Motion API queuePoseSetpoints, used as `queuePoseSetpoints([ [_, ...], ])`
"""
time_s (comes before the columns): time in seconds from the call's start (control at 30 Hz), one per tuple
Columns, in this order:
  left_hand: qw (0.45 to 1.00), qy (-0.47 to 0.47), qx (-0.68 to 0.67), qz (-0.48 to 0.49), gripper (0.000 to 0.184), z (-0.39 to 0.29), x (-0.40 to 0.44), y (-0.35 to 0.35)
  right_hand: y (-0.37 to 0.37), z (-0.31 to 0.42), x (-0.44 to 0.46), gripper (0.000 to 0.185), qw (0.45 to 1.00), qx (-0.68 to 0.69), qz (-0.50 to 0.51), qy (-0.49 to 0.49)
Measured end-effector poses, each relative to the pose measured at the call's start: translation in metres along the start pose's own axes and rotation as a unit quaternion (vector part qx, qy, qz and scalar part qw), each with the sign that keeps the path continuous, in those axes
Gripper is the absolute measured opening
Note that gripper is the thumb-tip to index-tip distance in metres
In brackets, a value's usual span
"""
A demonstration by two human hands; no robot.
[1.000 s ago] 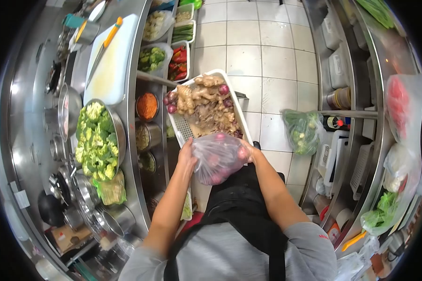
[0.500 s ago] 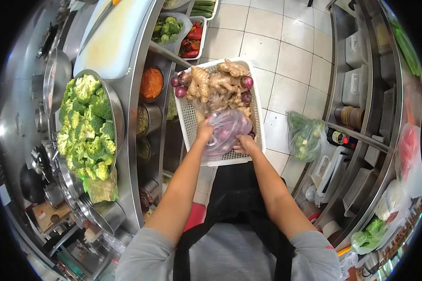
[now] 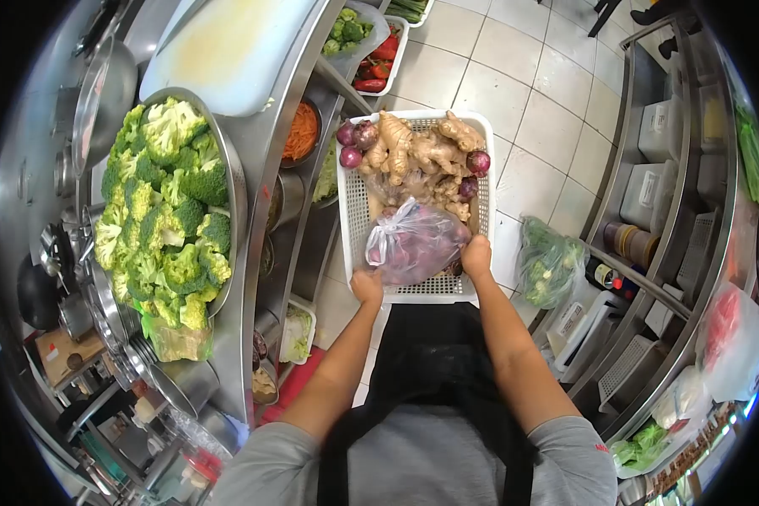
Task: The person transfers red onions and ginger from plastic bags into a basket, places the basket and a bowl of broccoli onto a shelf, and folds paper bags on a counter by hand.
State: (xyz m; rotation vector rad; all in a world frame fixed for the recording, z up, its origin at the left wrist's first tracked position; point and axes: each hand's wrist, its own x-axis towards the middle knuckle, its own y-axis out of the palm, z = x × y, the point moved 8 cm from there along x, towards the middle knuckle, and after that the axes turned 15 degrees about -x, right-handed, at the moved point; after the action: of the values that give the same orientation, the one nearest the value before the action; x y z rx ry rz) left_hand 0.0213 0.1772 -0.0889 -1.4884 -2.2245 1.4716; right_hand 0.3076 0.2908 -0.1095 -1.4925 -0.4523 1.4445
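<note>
A white plastic basket (image 3: 352, 221) is in front of my body, with ginger roots (image 3: 434, 152) heaped toward its far side. Red onions (image 3: 351, 158) sit at the left and right of the ginger. In the near half rests a knotted clear plastic bag (image 3: 413, 244) with purplish-red round pieces showing through. My left hand (image 3: 367, 287) is closed at the basket's near left corner. On the right side, my right hand (image 3: 478, 255) is closed at the rim, close to the bag. The fingertips of both hands are mostly hidden.
To the left, a steel counter carries a large bowl of broccoli (image 3: 164, 211) and a cutting board (image 3: 236, 59). Shelves below hold shredded carrot (image 3: 302, 132). A bag of green vegetables (image 3: 551, 261) stands beside the right-hand steel shelving (image 3: 641, 261). A person's dark shoes show far right.
Both hands have let go of the plastic bag and moved outward to the basket's sides. The bag now lies with its knot showing. The view has shifted slightly.
</note>
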Motion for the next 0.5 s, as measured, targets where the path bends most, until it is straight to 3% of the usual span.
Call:
queuePoseSetpoints([
  [0.03, 0.958, -0.199, -0.203, 0.022, 0.039, 0.041, -0.004, 0.026, 0.013, -0.005, 0.000, 0.024, 1.000, -0.001, 0.000, -0.002],
  [0.07, 0.838, -0.378, -0.391, 0.044, 0.032, 0.061, -0.017, 0.054, 0.029, -0.003, -0.001, 0.023, 0.999, -0.007, 0.026, -0.048],
  [0.17, 0.817, -0.357, -0.453, 0.011, 0.024, 0.065, -0.016, 0.058, 0.036, -0.003, -0.006, 0.025, 0.993, 0.006, 0.051, -0.106],
  [0.23, 0.848, -0.330, -0.415, 0.030, 0.020, 0.068, -0.010, 0.055, 0.037, 0.001, -0.007, 0.026, 0.992, 0.025, 0.054, -0.115],
  [0.27, 0.953, -0.174, -0.245, 0.017, 0.021, 0.055, 0.002, 0.038, 0.033, 0.000, -0.007, 0.024, 0.996, 0.044, 0.008, -0.082],
  [0.3, 0.998, -0.010, -0.059, 0.004, 0.023, 0.035, 0.003, 0.030, 0.029, -0.006, -0.010, 0.023, 0.996, 0.061, -0.035, -0.049],
  [0.43, 0.999, -0.008, -0.031, -0.029, 0.026, 0.001, -0.020, -0.018, 0.012, 0.000, -0.021, 0.022, 0.989, 0.101, -0.051, -0.095],
  [0.5, 0.991, 0.024, -0.129, -0.024, 0.028, -0.019, -0.031, -0.050, -0.020, 0.011, -0.041, 0.022, 0.969, 0.222, 0.017, -0.105],
])
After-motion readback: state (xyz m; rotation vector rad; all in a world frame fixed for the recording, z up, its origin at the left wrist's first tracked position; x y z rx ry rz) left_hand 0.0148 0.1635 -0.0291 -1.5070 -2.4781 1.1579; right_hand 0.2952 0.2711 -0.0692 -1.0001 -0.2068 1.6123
